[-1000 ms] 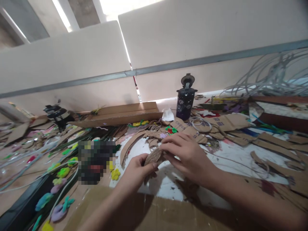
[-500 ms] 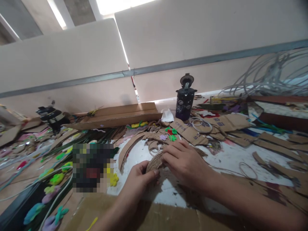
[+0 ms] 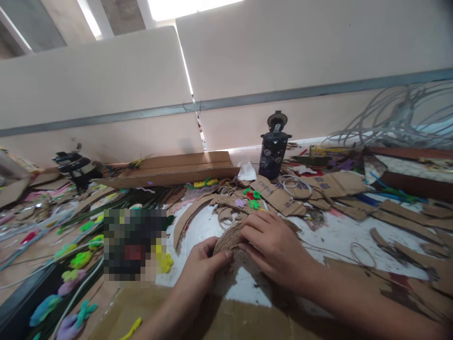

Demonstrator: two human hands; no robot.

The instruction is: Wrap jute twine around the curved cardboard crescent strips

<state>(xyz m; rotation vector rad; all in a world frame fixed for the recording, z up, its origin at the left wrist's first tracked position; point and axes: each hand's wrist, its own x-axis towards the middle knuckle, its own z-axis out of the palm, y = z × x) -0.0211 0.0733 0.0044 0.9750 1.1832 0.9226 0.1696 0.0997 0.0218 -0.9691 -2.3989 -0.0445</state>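
Observation:
A curved cardboard strip wrapped in brown twine (image 3: 231, 234) lies between my hands. My left hand (image 3: 203, 262) grips its left end, thumb on top. My right hand (image 3: 267, 243) is closed over the middle of it, fingertips pressed on the wound twine; its palm side is hidden. A loose length of twine (image 3: 329, 250) trails off to the right and ends in a loop. Just beyond the hands lie green and red fuzzy flowers (image 3: 254, 204), a lilac flower (image 3: 240, 203) and a bare cardboard arc (image 3: 191, 217).
A dark bottle with its lid up (image 3: 273, 153) stands behind, beside a long cardboard tray (image 3: 177, 172). Cardboard pieces (image 3: 327, 184) and a roll of tape (image 3: 295, 186) lie to the right. Fuzzy flowers (image 3: 80, 259) and green stems cover the left. A cardboard sheet (image 3: 247, 316) lies in front.
My right hand's fingers have shifted slightly along the twine-wrapped strip, showing more of the winding. My left hand keeps its hold. The camera view has moved a little.

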